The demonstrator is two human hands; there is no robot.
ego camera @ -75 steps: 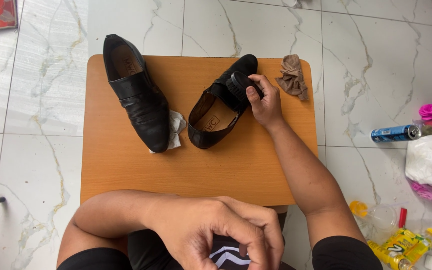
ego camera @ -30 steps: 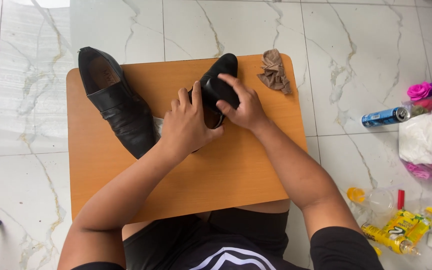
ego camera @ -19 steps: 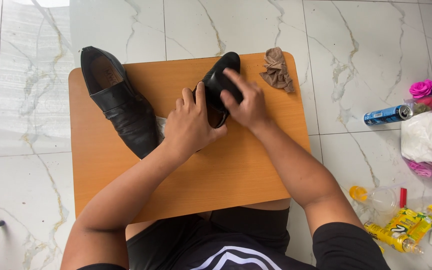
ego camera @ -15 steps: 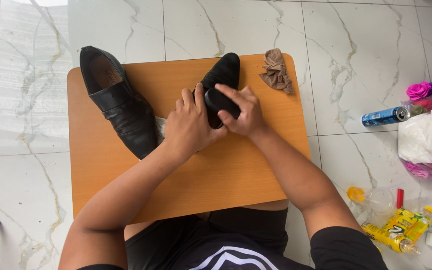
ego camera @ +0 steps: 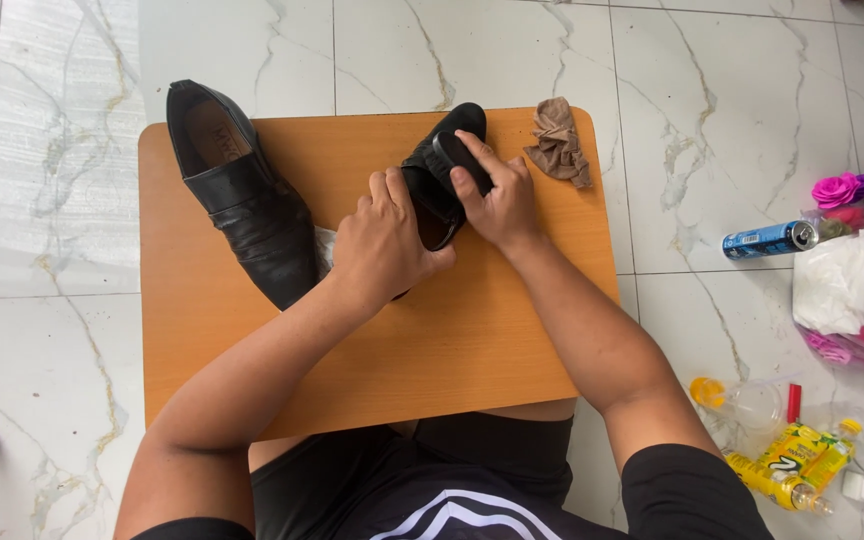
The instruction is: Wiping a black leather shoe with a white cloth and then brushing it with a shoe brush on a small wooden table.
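Black slip-on shoe (ego camera: 247,205) lies left of the grip on the wooden board (ego camera: 452,340), white cloth (ego camera: 324,245) tucked beside it; left hand (ego camera: 382,245) clamps the second black shoe (ego camera: 437,180), right hand (ego camera: 497,200) closed around a black shoe brush (ego camera: 452,158) pressed on its toe; brown rag (ego camera: 557,140) right of the grip, blue can (ego camera: 767,240) further right on the floor

Blue can (ego camera: 770,240) and yellow packets (ego camera: 790,462) on floor, right of table (ego camera: 492,350)

At ten o'clock on my wooden board (ego camera: 202,350) lies a second black shoe (ego camera: 242,200). A crumpled brown rag (ego camera: 558,142) sits at one o'clock. On the floor at three o'clock lie a blue can (ego camera: 767,240) and pink flowers (ego camera: 850,188).
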